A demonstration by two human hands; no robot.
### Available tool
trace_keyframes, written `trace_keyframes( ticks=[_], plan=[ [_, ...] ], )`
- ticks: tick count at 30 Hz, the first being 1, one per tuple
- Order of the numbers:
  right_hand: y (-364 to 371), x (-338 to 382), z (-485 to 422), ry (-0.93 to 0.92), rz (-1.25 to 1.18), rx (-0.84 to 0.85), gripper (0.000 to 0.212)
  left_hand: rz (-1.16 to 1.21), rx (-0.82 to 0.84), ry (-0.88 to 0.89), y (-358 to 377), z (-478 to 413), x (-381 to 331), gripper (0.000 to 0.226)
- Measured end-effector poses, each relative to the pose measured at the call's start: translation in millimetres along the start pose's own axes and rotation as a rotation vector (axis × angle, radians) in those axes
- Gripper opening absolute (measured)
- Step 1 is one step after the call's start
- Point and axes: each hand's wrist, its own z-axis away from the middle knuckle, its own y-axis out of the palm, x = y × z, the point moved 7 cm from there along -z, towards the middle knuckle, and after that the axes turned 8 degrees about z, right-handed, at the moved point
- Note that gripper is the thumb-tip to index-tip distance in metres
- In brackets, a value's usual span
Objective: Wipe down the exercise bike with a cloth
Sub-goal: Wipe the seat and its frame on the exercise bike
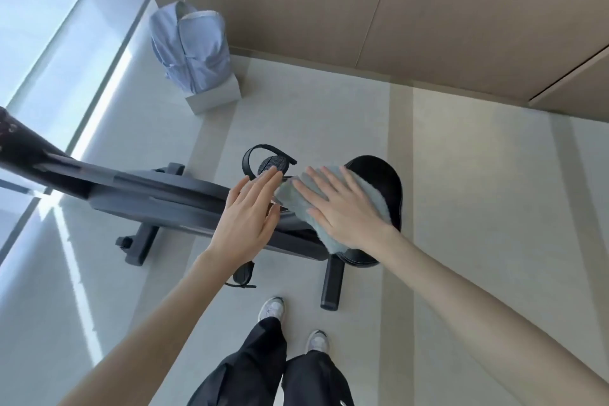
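Note:
A dark grey exercise bike [158, 194] stands on the pale floor below me, its frame running from the left edge to a black saddle [385, 175] at the right. A fluffy grey-blue cloth [372, 198] lies over the front of the saddle. My right hand [342, 204] presses flat on the cloth with straight, spread fingers. Just left of the cloth, my left hand [250, 214] hovers over the frame with straight fingers and holds nothing. A black pedal with a strap [270, 165] shows beyond the hands.
A pale blue shirt [191, 46] is draped over a white box [214, 95] by the wooden wall panels [362, 10]. A window [49, 43] runs along the left. My shoes [273, 310] stand just in front of the bike's rear foot bar [331, 287].

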Motion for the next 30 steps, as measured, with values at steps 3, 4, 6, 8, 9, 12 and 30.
trace_keyframes(
  ticks=[3,4,6,8,9,12,30],
  plan=[
    [-4.5,13.9,-26.9,0.017,-0.021,0.006,0.052,-0.002,-0.038,-0.008,-9.9,0.1,5.2,0.05],
    [-4.2,14.2,-28.0,0.023,-0.018,0.005,0.052,0.002,-0.042,-0.008,-11.7,0.3,6.3,0.049],
    [-2.3,11.5,-18.9,0.047,0.016,0.004,0.056,0.0,-0.037,0.002,-12.5,0.3,6.0,0.049],
    [3.1,3.0,-0.7,0.119,0.028,0.026,0.063,-0.012,-0.019,0.019,-9.2,-1.3,2.9,0.049],
    [6.8,-2.7,9.9,0.166,0.024,0.034,0.065,-0.017,-0.004,0.029,-6.2,-2.2,0.2,0.049],
    [16.1,-19.7,44.8,0.294,-0.04,0.054,0.063,-0.04,0.053,0.076,6.4,-4.5,-9.6,0.048],
    [19.4,-94.4,-41.4,0.487,-0.25,0.204,0.042,-0.109,0.06,0.235,26.4,-13.5,-19.4,0.041]
  ],
)
